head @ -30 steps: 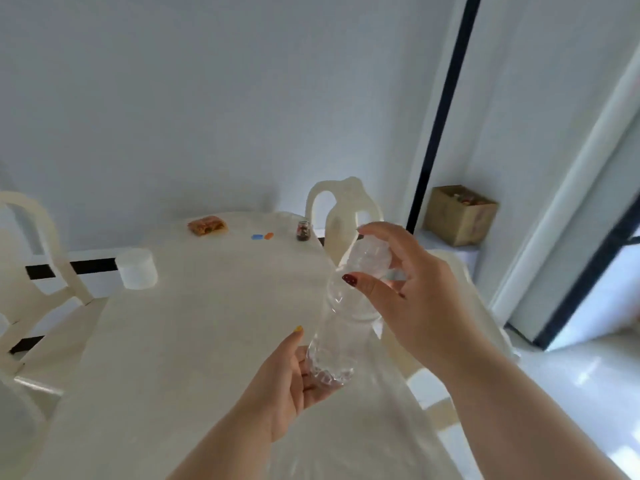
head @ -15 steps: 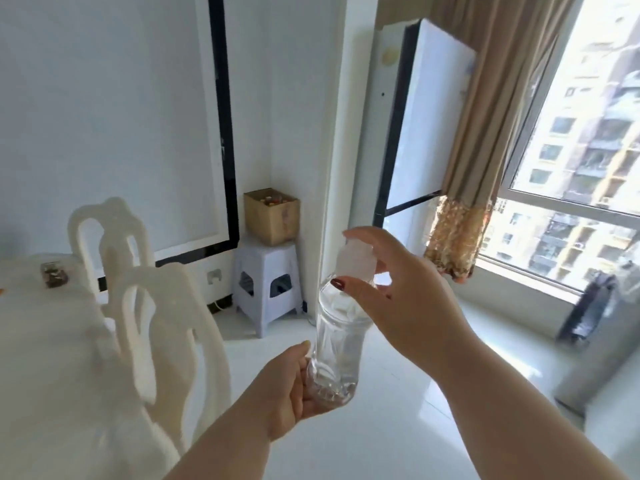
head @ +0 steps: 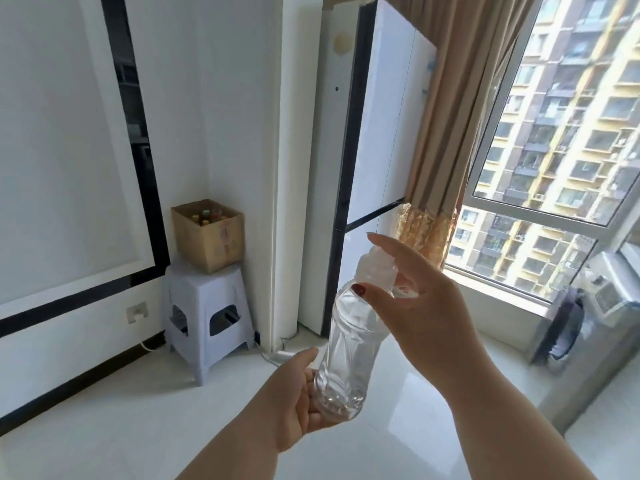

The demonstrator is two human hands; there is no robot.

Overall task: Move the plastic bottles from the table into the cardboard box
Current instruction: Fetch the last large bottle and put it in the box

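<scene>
A clear plastic bottle (head: 349, 344) with a white cap is held up in the air, leaning slightly, with the left hand (head: 294, 403) cupped around its ribbed base and the right hand (head: 420, 308) closed on its neck, thumb and fingers pinching just under the cap. Well beyond it, the open cardboard box (head: 211, 235) sits on the top of a pale plastic stool (head: 207, 306) in the room's corner, with several bottle caps showing inside. To the right stand a white cabinet (head: 374, 161), a tan curtain (head: 450, 126) and a large window (head: 561, 140).
</scene>
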